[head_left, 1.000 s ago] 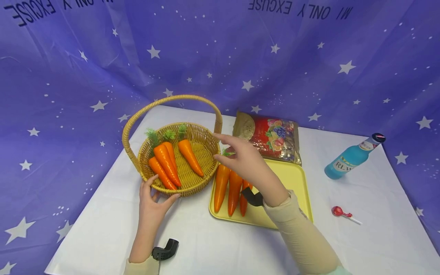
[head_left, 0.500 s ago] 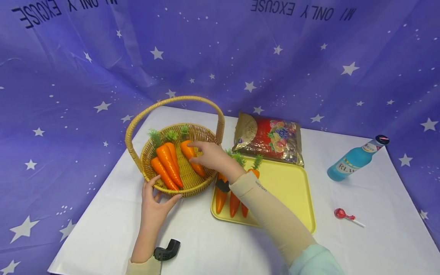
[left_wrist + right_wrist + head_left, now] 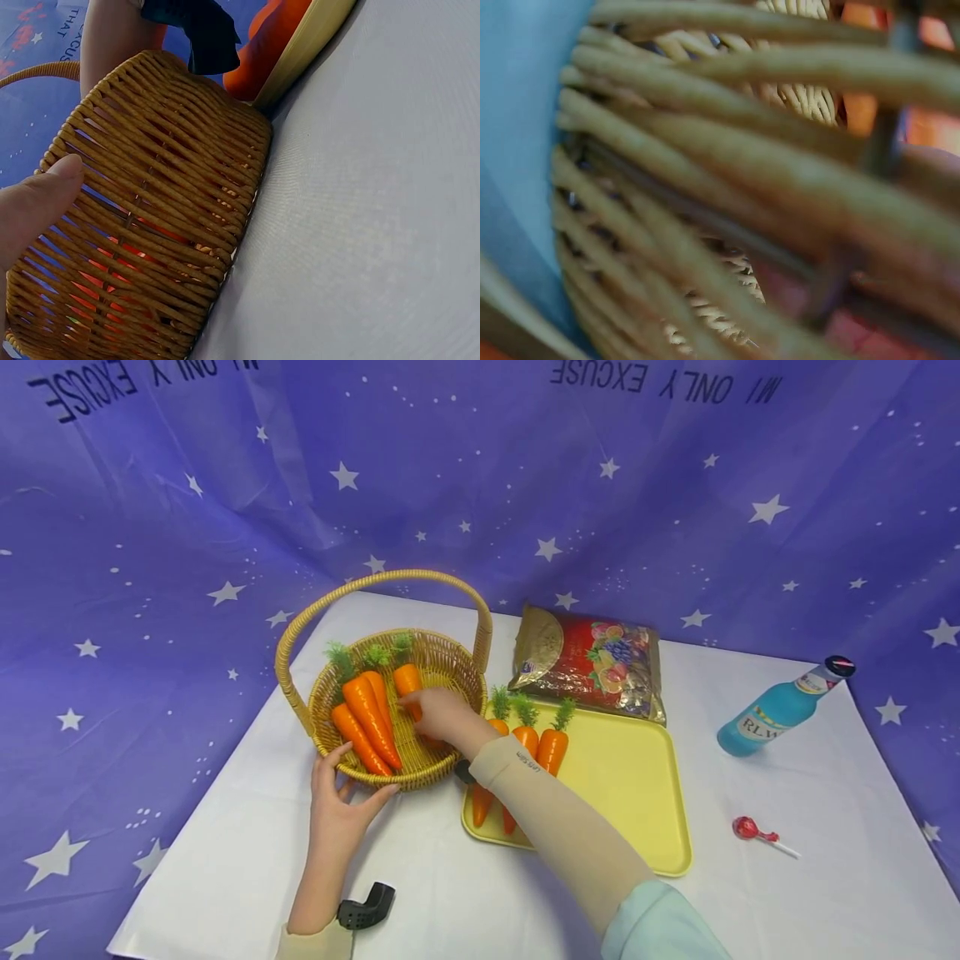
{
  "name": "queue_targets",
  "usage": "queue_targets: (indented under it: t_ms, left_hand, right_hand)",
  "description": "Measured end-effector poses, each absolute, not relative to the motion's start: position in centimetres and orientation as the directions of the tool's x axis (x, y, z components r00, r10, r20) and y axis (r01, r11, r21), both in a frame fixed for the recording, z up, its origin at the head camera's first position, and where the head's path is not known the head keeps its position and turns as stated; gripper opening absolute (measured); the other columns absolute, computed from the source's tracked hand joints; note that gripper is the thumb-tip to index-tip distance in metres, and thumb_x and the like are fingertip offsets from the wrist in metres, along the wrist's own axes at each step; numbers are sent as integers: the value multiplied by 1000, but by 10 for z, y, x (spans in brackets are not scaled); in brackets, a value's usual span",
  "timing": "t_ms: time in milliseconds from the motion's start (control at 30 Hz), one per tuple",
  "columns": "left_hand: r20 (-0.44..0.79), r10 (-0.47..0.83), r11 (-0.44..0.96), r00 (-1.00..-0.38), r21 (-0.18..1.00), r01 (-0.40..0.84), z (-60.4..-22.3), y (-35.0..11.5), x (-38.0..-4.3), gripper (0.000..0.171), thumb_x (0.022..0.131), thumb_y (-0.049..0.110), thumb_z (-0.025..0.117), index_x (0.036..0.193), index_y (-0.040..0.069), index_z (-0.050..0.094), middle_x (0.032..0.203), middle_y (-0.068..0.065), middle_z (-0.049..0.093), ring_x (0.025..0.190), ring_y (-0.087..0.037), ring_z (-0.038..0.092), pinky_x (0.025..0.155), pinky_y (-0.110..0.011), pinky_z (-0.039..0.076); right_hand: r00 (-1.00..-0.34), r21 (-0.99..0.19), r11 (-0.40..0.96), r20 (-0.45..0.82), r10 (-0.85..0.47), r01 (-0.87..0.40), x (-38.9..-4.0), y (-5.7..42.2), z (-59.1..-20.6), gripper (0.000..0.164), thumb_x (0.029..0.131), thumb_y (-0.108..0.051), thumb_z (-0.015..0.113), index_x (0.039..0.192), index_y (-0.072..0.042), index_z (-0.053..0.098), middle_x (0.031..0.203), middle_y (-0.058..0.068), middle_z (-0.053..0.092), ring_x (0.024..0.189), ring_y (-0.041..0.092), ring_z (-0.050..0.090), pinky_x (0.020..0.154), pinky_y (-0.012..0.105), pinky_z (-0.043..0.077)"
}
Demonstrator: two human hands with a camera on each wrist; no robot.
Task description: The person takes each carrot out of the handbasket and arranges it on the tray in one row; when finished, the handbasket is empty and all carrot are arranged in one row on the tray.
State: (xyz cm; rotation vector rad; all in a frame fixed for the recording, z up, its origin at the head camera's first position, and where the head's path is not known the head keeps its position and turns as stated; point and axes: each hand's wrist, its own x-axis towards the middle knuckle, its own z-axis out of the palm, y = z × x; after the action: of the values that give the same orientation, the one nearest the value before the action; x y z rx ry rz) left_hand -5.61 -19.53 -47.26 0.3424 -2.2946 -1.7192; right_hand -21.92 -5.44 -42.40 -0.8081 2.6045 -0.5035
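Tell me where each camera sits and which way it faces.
Head: on the head, facing forward and down at the basket and tray; left hand and right hand show.
Left wrist: on that wrist, facing the basket's outside; left thumb and right arm show.
Right wrist: on that wrist, facing basket weave close up; hand unclear.
Head and left wrist share the basket.

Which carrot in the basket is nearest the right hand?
The rightmost carrot in the wicker basket: the right hand partly covers it, while the other three lie bunched at the basket's left side.
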Motion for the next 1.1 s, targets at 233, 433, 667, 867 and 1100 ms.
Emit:
queue_targets:
  t_ms: [233,433,667,867,1100]
  left_hand:
    - [55,-329,271,-943,962,-39,-472,-193,-56,86,70,13,88,140,8,38,153,-16,13,137,-38,26,107,-49,37]
    - [46,-329,266,-943,963,-46,-471,-194,-57,86,71,13,87,140,7,37,155,-16,10,138,-37,25,108,-49,36]
    - [29,-328,267,-944,962,-63,-472,-195,-56,88,72,15,87,142,7,35,157,-15,2,138,-39,23,108,-50,35]
    - [38,-328,273,-944,960,-56,-473,-195,-56,88,72,15,87,142,8,35,156,-15,6,138,-39,24,108,-51,35]
    - [22,-323,258,-946,964,-66,-471,-194,-56,88,72,16,86,143,8,34,157,-14,1,139,-39,22,109,-50,34]
  right_hand:
    - [-769,-524,737,-219,-600,-427,-219,-48,-421,53,87,-10,70,137,-22,56,134,2,57,90,16,54,66,23,46]
    - [-762,-624,666,-168,-626,-409,-215,-40,-410,55,87,-15,72,139,-21,54,139,1,53,119,17,51,91,27,48]
    - [-766,-705,588,-99,-636,-397,-212,-28,-398,55,87,-24,74,138,-23,55,138,-2,53,127,18,46,99,33,46]
    - [-761,-772,510,-53,-646,-379,-205,-17,-387,55,86,-23,75,137,-25,55,137,-3,54,103,15,60,83,26,52]
    - [-773,-829,454,-40,-633,-328,-191,5,-371,55,86,-20,75,137,-25,56,136,-2,55,99,17,62,79,24,54]
